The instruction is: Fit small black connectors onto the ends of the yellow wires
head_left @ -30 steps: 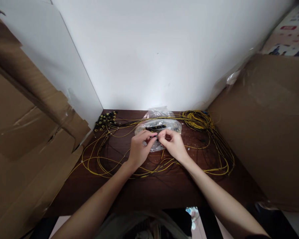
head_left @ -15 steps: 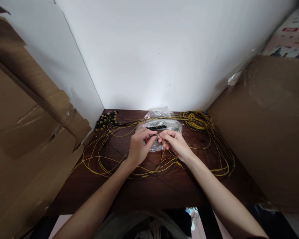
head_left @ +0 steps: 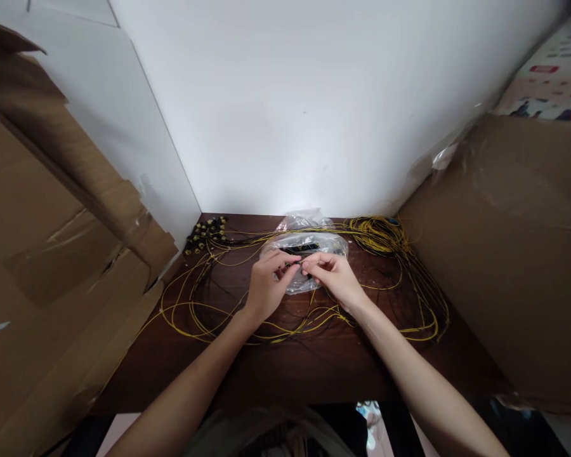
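My left hand (head_left: 270, 282) is closed in a pinch, thumb against fingertips, on a small dark piece that is mostly hidden. Almost touching it, my right hand (head_left: 337, 278) pinches the end of a thin wire; the fingers cover most of it. Both hands are held over a clear plastic bag (head_left: 335, 242) with black parts (head_left: 307, 247) in it. Yellow and black wires (head_left: 288, 333) loop across the brown table (head_left: 276, 374) beneath and around my forearms.
Black connectors with yellowish ends (head_left: 204, 235) are bunched at the back left. A tangled coil of yellow wire (head_left: 375, 233) lies at the back right. Large cardboard boxes flank the table, left (head_left: 52, 266) and right (head_left: 504, 254); a white wall (head_left: 290, 114) rises behind.
My fingertips stay together, with the right fingers now curled in closer around the wire. The view has shifted slightly; the things on the table lie as before.
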`<action>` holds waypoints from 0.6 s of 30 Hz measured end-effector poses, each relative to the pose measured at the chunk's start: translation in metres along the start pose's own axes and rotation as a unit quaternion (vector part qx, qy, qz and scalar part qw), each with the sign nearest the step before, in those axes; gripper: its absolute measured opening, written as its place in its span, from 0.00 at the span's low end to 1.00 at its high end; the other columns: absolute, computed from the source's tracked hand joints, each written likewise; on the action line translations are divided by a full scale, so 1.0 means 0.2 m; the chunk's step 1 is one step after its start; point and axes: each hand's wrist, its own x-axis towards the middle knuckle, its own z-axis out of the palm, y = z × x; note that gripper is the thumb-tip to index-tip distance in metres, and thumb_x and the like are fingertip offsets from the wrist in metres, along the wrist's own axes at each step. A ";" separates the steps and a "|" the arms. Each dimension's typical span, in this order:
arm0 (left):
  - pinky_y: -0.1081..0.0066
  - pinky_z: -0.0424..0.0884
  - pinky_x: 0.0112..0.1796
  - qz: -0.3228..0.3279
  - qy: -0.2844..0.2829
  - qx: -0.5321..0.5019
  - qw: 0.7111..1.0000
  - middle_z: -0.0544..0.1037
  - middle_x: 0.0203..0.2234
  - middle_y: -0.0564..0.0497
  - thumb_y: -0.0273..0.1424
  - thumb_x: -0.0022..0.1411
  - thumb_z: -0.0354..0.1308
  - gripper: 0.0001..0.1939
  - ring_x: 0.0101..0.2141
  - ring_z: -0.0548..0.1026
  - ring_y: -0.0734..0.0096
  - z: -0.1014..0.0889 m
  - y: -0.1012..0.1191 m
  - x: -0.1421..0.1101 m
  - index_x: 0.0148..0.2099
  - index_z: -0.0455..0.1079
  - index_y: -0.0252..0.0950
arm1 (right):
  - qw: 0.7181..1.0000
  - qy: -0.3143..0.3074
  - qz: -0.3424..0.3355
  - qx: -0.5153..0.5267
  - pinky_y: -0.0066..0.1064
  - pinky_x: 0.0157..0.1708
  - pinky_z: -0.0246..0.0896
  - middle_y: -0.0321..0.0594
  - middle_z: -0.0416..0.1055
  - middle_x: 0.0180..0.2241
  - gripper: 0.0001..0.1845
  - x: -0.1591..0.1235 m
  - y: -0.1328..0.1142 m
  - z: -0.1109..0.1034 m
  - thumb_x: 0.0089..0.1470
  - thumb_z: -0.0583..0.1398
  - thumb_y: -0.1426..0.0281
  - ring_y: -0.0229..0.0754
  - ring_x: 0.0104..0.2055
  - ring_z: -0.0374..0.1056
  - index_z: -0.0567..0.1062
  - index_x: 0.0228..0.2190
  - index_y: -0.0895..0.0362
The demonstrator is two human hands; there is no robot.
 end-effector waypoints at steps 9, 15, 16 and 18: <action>0.73 0.66 0.28 -0.003 -0.007 -0.011 1.000 0.75 0.30 0.49 0.27 0.56 0.57 0.06 0.29 0.71 0.72 0.00 0.00 0.00 0.37 0.74 0.36 | 0.998 0.012 -0.055 -0.037 0.26 0.24 0.53 0.34 0.67 0.18 0.07 0.00 0.01 0.00 0.40 0.62 0.69 0.32 0.21 0.58 0.72 0.18 0.60; 0.71 0.68 0.31 0.007 -0.014 -0.018 1.000 0.76 0.30 0.48 0.27 0.56 0.57 0.06 0.31 0.72 0.70 0.01 0.00 -0.01 0.37 0.74 0.36 | 0.998 0.032 -0.053 -0.035 0.26 0.23 0.51 0.33 0.65 0.17 0.06 0.00 0.02 0.01 0.38 0.61 0.72 0.32 0.20 0.57 0.70 0.16 0.60; 0.71 0.68 0.31 0.008 -0.014 -0.019 1.000 0.76 0.30 0.48 0.27 0.56 0.57 0.06 0.31 0.72 0.70 0.01 0.00 -0.01 0.37 0.74 0.36 | 0.997 0.037 -0.052 -0.034 0.26 0.23 0.51 0.32 0.65 0.17 0.05 0.00 0.02 0.02 0.38 0.61 0.72 0.32 0.20 0.57 0.70 0.16 0.59; 0.71 0.68 0.31 0.007 -0.015 -0.019 1.000 0.76 0.30 0.48 0.26 0.56 0.57 0.06 0.31 0.72 0.70 0.01 0.00 -0.02 0.37 0.74 0.36 | 0.997 0.044 -0.053 -0.031 0.26 0.23 0.50 0.32 0.64 0.16 0.05 0.00 0.03 0.02 0.37 0.61 0.72 0.32 0.20 0.56 0.70 0.16 0.59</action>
